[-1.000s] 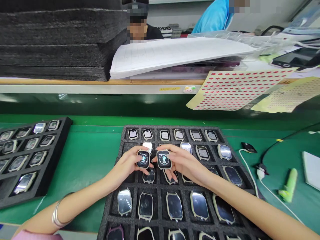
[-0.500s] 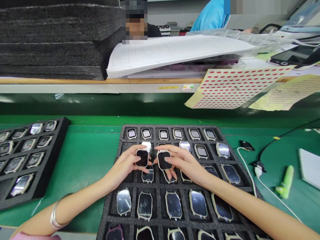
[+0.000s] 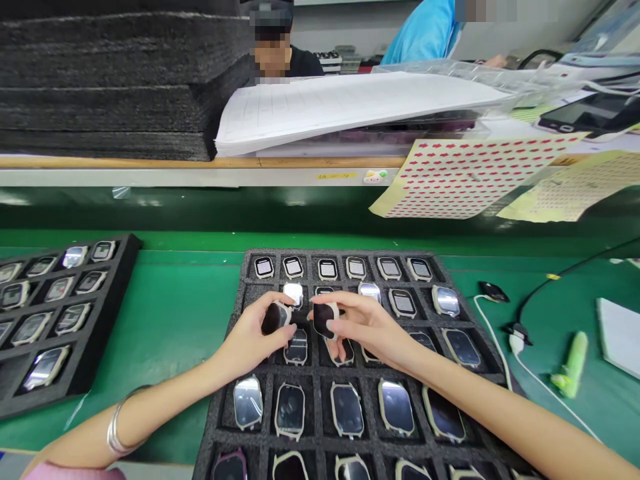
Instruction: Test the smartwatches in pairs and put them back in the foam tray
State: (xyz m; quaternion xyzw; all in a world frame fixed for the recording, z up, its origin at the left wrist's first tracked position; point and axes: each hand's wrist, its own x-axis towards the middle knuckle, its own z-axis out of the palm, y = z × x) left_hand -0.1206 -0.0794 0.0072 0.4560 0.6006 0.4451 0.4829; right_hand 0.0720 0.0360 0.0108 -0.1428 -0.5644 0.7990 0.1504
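The left hand [image 3: 257,330] pinches one watch [image 3: 275,319], fingers at its top edge and thumb at its lower right, the dark face tilted. The right hand [image 3: 367,323] pinches a second watch [image 3: 323,320], its thumb close against the right edge of the face and fingers along the top. Both watches are up over the middle of the tray [image 3: 221,400], side by side with a gap between them.

From where I stand, both grips look light. Either watch could slip if the fingertips lose the edge, and it would land on the glass of those seated just below. With so little room between the two, a quick turn of either wrist could knock them together. A thumb straying onto a face might leave a smear. The right forearm crosses low over the tray's right side, so a dropped elbow could nudge the watches there.

Further out, a second tray [image 3: 106,317] of watches sits to the left on the green table [image 3: 170,320]; to the right lies a plug [image 3: 517,341] on a cable, where a sleeve could perhaps snag
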